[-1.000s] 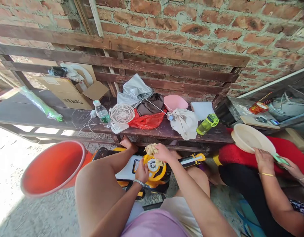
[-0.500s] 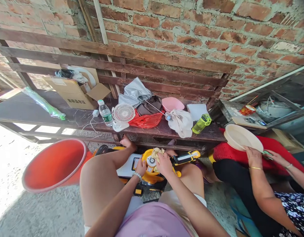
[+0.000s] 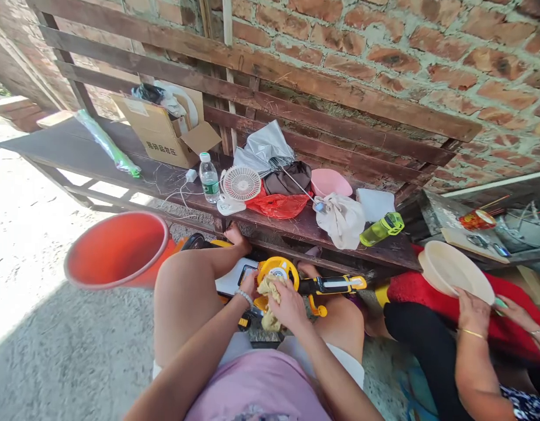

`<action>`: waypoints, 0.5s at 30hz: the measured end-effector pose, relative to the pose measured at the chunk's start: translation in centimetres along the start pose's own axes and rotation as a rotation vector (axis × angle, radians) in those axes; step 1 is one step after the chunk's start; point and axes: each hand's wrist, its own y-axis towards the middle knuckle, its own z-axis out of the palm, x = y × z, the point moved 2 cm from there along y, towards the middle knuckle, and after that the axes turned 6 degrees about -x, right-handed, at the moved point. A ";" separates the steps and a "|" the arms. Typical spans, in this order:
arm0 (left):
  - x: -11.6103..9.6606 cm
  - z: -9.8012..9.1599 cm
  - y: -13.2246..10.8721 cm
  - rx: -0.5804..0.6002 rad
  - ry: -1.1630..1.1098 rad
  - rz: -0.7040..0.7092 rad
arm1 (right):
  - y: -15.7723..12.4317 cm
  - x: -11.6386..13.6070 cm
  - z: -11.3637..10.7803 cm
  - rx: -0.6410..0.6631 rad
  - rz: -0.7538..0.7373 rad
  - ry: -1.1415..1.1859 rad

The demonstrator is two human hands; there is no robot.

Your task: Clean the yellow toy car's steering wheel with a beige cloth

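Between my knees stands a yellow, white and black toy vehicle with a yellow steering wheel (image 3: 291,266). My left hand (image 3: 249,285) is closed around the left side of the wheel. Bunched in my right hand (image 3: 289,304) is a tan cloth (image 3: 270,321), pressed over the lower part of the wheel, with its end hanging below. The cloth and my fingers hide part of the wheel. To the right of the wheel sticks out a black and yellow bar (image 3: 335,285).
A red bucket (image 3: 167,234) stands at my left. On the wooden bench (image 3: 182,196) are a cardboard box (image 3: 160,137), a water bottle (image 3: 208,178), a small fan (image 3: 241,184), bags and a green bottle (image 3: 381,229). At right, another person's hands hold a cream basin (image 3: 456,272).
My right hand and the cloth have moved down toward me over the wheel, and more cloth hangs below. The view has shifted, so the bench appears farther right.
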 end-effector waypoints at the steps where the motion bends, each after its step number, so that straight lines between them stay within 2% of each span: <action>1: -0.2 -0.2 -0.2 0.006 -0.058 -0.041 | 1.3 -0.1 -0.6 -0.071 -0.001 -0.007; 3: -0.7 -0.6 -0.5 0.009 -0.171 -0.121 | 4.2 -0.2 -1.5 -0.171 0.005 -0.051; 4: -0.9 -0.7 -0.6 0.009 -0.215 -0.155 | 5.6 0.0 -1.6 -0.167 0.008 -0.076; 6: -1.1 -0.8 -0.7 0.001 -0.263 -0.201 | 7.5 0.5 -1.0 -0.083 -0.008 -0.122; 8: -1.2 -0.9 -0.6 -0.017 -0.273 -0.217 | 8.1 1.3 0.2 0.009 -0.054 -0.152; 11: -1.1 -1.0 -0.2 -0.034 -0.289 -0.225 | 6.5 2.3 1.7 0.074 -0.171 -0.164; 15: -0.9 -1.2 0.2 -0.027 -0.279 -0.220 | 2.2 2.1 2.5 0.128 -0.318 -0.140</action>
